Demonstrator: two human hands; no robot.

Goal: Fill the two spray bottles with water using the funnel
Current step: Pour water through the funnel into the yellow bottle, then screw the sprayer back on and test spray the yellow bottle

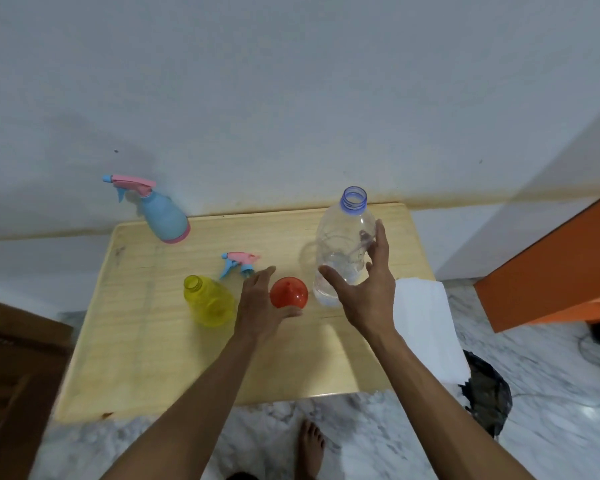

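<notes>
Two spray bottles, one funnel and one water bottle on the tabletop (146,358).

The red funnel (289,292) sits mouth-down at centre. Just left of it stands the open yellow spray bottle (210,301), its loose sprayer head (239,263) behind; far left-back, the capped blue spray bottle (161,211). Just right, the uncapped clear water bottle (343,244), nearly empty. Left hand (260,303), fingers relaxed, touches the funnel; right hand (364,282), spread wide, is at the bottle.

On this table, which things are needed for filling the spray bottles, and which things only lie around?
For the job:
- yellow bottle, open
- loose spray head
- blue spray bottle, spray head on
- red funnel
- clear water bottle, uncapped

Only lying about:
- white folded cloth or paper
- dark bag on the floor
</notes>
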